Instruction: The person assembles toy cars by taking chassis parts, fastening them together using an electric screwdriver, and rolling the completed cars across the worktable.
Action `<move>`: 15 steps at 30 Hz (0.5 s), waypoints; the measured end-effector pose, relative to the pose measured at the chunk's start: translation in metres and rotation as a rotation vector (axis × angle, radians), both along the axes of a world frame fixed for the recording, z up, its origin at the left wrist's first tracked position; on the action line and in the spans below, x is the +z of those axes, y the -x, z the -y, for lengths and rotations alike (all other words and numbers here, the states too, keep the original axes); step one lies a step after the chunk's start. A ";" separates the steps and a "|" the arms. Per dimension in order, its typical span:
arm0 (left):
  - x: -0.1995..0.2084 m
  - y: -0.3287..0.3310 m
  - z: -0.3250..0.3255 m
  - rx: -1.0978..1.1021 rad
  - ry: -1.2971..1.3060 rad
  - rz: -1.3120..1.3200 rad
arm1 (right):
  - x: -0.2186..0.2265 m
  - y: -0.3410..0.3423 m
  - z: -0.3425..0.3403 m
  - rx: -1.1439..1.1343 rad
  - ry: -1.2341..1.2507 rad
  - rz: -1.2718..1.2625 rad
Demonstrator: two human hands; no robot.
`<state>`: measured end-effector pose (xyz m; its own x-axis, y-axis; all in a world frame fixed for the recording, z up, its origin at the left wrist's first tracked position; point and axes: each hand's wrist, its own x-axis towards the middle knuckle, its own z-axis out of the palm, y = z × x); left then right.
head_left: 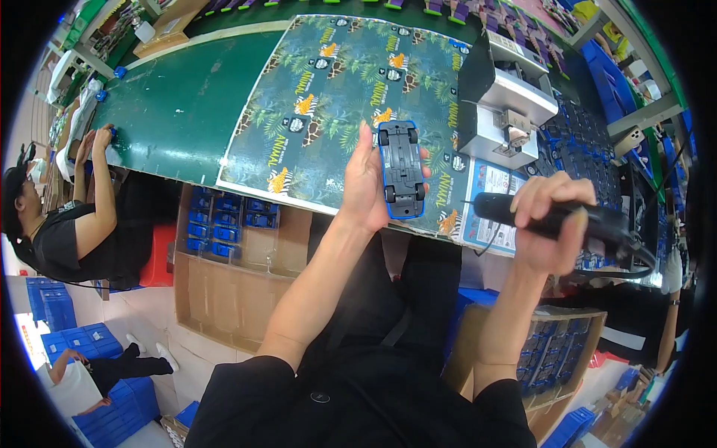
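Observation:
A blue toy car (402, 170) lies belly up in my left hand (361, 190), its black underside and wheels showing. My fingers wrap around its far side and the thumb points up along the near edge. To the right, my right hand (554, 220) is closed around a black electric screwdriver (497, 207), slightly blurred. Its thin bit points left toward the car, with a gap between them. Both hands are above the front edge of a table covered by a printed jungle-pattern sheet (291, 123).
A white and grey metal fixture (497, 142) stands right of the sheet, with many dark car parts (579, 149) beyond it. Below the table are a cardboard box (224, 299) holding blue pieces and another box (594, 328) of cars. A co-worker (71, 231) sits at the left.

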<state>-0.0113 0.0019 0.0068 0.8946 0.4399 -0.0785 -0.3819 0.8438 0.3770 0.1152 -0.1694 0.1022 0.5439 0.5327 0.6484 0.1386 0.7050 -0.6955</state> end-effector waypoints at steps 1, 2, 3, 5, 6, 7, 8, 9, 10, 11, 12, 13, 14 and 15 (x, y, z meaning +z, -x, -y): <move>0.001 0.002 -0.002 -0.024 0.029 0.043 | -0.009 -0.006 0.000 -0.077 0.045 0.003; 0.000 0.004 -0.003 -0.021 0.016 0.044 | -0.015 -0.010 0.000 -0.143 0.085 0.018; -0.002 0.006 -0.005 -0.039 0.073 0.095 | -0.021 -0.012 0.001 -0.139 0.072 0.015; -0.006 0.009 -0.006 -0.059 0.114 0.140 | -0.028 -0.014 0.001 -0.231 0.164 -0.012; -0.010 0.007 -0.004 -0.064 0.146 0.121 | -0.026 -0.012 0.002 -0.239 0.149 -0.057; -0.012 0.006 -0.003 -0.070 0.177 0.101 | -0.026 -0.011 0.001 -0.248 0.136 -0.066; -0.014 0.009 -0.006 -0.103 0.219 0.126 | -0.025 -0.009 -0.001 -0.265 0.139 -0.070; -0.015 0.010 -0.006 -0.114 0.206 0.118 | -0.025 -0.009 -0.002 -0.282 0.141 -0.074; -0.017 0.010 -0.005 -0.111 0.222 0.172 | -0.028 -0.011 -0.002 -0.277 0.145 -0.055; -0.017 0.009 -0.006 -0.109 0.240 0.226 | -0.028 -0.010 -0.002 -0.288 0.133 -0.064; -0.017 0.009 -0.006 -0.131 0.242 0.250 | -0.027 -0.009 -0.002 -0.298 0.153 -0.056; -0.018 0.009 -0.006 -0.141 0.233 0.243 | -0.027 -0.008 -0.002 -0.308 0.175 -0.049; -0.019 0.009 -0.006 -0.141 0.237 0.255 | -0.028 -0.009 -0.002 -0.306 0.168 -0.072; -0.020 0.008 -0.006 -0.143 0.242 0.268 | -0.029 -0.010 -0.001 -0.315 0.159 -0.076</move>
